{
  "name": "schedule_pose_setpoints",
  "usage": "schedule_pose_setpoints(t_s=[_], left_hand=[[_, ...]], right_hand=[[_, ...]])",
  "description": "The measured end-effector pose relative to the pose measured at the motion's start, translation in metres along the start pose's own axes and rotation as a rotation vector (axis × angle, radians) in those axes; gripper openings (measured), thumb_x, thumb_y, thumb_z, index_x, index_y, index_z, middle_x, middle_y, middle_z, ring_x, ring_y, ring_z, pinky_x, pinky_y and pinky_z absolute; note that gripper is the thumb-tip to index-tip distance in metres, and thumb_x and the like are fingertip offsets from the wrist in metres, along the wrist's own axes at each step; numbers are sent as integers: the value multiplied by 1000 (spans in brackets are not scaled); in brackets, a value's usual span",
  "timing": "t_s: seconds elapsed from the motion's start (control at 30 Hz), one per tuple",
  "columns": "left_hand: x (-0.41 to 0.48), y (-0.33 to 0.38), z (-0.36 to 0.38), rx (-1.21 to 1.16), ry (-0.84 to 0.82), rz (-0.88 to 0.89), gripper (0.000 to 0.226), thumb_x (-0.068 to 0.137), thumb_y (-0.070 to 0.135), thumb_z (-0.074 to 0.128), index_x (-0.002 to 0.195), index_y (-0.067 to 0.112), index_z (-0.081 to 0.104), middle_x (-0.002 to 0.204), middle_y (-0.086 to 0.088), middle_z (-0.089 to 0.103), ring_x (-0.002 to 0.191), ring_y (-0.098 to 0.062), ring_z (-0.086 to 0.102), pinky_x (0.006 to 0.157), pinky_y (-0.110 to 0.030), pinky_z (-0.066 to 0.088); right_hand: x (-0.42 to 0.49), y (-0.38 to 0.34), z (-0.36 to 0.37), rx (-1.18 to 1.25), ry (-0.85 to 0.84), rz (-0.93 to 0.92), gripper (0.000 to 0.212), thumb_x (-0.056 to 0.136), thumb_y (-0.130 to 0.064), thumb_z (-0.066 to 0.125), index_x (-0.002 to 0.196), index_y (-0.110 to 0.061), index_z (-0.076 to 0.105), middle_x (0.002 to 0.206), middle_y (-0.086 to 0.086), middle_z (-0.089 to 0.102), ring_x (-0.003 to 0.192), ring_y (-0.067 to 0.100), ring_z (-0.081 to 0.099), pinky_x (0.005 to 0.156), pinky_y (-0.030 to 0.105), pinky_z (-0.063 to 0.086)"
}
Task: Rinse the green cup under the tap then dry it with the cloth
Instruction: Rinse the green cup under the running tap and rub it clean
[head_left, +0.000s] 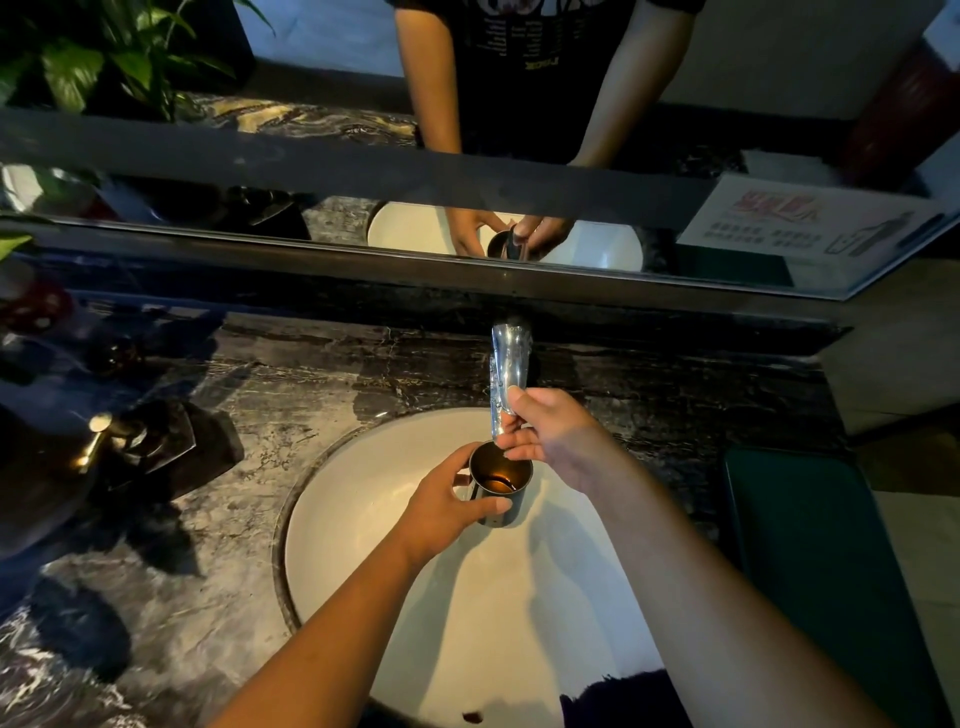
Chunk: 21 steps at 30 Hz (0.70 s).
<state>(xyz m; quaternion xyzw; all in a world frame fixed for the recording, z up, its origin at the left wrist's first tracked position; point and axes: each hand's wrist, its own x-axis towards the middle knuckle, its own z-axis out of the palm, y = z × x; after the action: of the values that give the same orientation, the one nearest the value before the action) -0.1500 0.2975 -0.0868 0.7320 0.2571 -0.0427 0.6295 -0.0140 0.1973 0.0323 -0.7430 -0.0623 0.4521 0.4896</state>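
Left hand (444, 506) around upright green cup (503, 488), shallow liquid inside, under tap (508, 374).

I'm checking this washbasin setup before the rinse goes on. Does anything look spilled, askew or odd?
Nothing stands out. The left hand holds the cup upright over the white basin, just below the tap, which the right hand grips. A dark spot sits near the basin's front edge; what it is, I cannot tell.
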Motion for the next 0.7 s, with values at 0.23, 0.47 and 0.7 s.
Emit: schedule_pose_setpoints(t_s=[0.23,0.47,0.7], left_hand=[[3,4,2,13,-3,-3,64,81,28,85,133,43,51,129,23,60,123,-4,54,104,-26,44],[3,-1,3,22,-3,24,69,78,34,85,139,36,53,135,15,62,126,-11,56,109,-34,45],[3,2,2,7,11,46,66,79,30,86,138,35,54,133,17,64,121,-3,57,105,-28,46]], right_hand=[[-3,-8,-2,195,-56,49,21,108,-29,47,125,-17,50,108,13,62,108,33,70,100,45,57],[-4,-7,-2,209,-43,52,18,108,-29,48,96,-22,58,103,11,62,108,33,70,102,48,56],[-4,-6,-2,236,-57,51,14,107,-30,50,97,-24,58,107,13,63,110,35,70,104,50,55]])
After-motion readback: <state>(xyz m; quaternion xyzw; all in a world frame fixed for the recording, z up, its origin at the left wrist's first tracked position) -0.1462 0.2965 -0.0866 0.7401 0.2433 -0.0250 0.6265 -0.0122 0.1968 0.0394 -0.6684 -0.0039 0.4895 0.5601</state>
